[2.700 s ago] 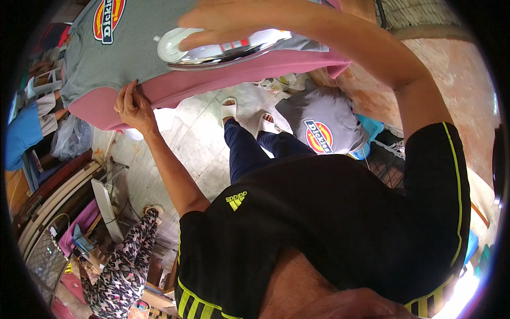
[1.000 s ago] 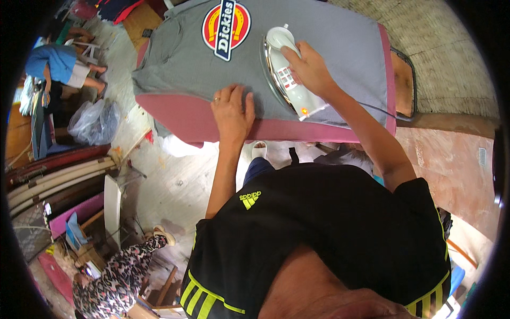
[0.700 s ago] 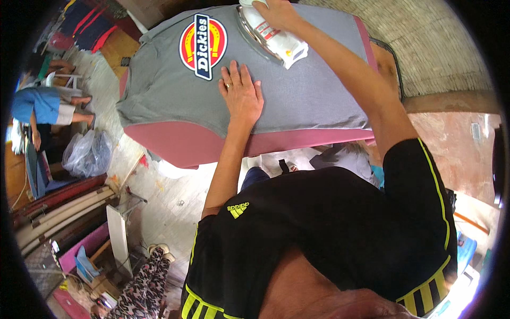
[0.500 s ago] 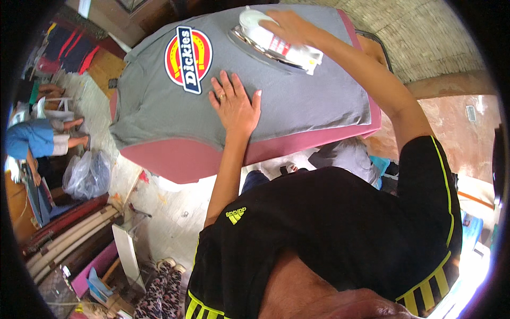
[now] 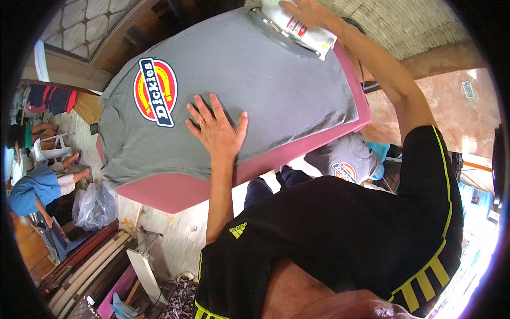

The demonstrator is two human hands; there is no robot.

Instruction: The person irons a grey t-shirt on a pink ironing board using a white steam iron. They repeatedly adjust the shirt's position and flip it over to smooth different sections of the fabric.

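Note:
A grey T-shirt (image 5: 297, 95) with a round red, yellow and blue print (image 5: 155, 91) lies spread over a padded ironing board with a pink cover (image 5: 164, 192). My left hand (image 5: 217, 130) rests flat on the shirt, fingers spread, to the right of the print. At the far right part of the shirt, my right hand (image 5: 311, 11) grips a white clothes iron (image 5: 295, 27), whose metal soleplate faces the cloth. The iron's handle is partly hidden by my fingers and cut off by the dark rim.
Another grey shirt (image 5: 345, 154) lies heaped beyond the board's near right edge. On the left a person in blue (image 5: 36, 189) bends beside a clear plastic bag (image 5: 95, 204). Long rolls (image 5: 90, 268) and a white panel (image 5: 146, 276) stand at lower left.
My right hand has slid the iron farther away and a little to the right across the shirt. The view has shifted too; my left hand still lies flat on the cloth.

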